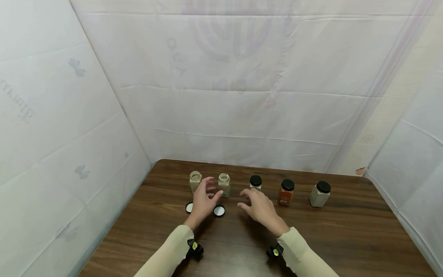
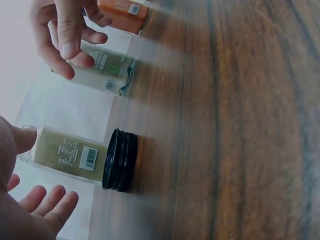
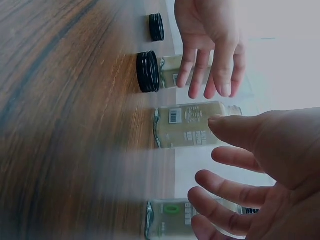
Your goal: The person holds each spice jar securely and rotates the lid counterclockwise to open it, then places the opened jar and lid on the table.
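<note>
Above the wooden table, the left hand hangs with fingers spread, and the right hand, likewise spread, hovers before a black-capped jar. Between and beyond them stands an open glass jar, a black lid lying nearer.

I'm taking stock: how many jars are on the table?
5, left to right in the head view: an open jar, a second open jar, a capped jar partly behind the right hand, a capped orange jar, a capped pale jar.
</note>
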Demonstrator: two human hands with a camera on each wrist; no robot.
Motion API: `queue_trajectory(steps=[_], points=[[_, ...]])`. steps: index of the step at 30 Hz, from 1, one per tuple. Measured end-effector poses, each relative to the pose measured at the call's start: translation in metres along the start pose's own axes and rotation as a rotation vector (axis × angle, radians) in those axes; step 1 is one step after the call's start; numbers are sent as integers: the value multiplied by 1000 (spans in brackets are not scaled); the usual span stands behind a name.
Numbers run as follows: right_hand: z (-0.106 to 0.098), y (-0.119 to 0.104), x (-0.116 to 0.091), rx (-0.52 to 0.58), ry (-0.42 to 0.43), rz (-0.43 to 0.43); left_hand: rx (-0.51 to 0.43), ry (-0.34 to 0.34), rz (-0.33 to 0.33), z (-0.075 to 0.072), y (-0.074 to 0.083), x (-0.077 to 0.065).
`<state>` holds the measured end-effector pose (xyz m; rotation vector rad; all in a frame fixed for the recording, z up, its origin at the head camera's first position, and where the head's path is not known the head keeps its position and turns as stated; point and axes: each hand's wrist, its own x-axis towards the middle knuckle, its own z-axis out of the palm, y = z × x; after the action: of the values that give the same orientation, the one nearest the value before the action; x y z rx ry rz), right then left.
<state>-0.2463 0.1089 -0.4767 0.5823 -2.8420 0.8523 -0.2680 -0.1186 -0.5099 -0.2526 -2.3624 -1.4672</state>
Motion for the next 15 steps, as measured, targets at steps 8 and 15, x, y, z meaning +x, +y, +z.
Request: queue_trajectory(steps=[8, 15], points=[[-7, 9, -12, -9, -1, 63, -23, 0, 16, -2, -2, -8], [-17, 20, -21, 0, 32, 92, -33, 25, 27, -4, -1, -11]])
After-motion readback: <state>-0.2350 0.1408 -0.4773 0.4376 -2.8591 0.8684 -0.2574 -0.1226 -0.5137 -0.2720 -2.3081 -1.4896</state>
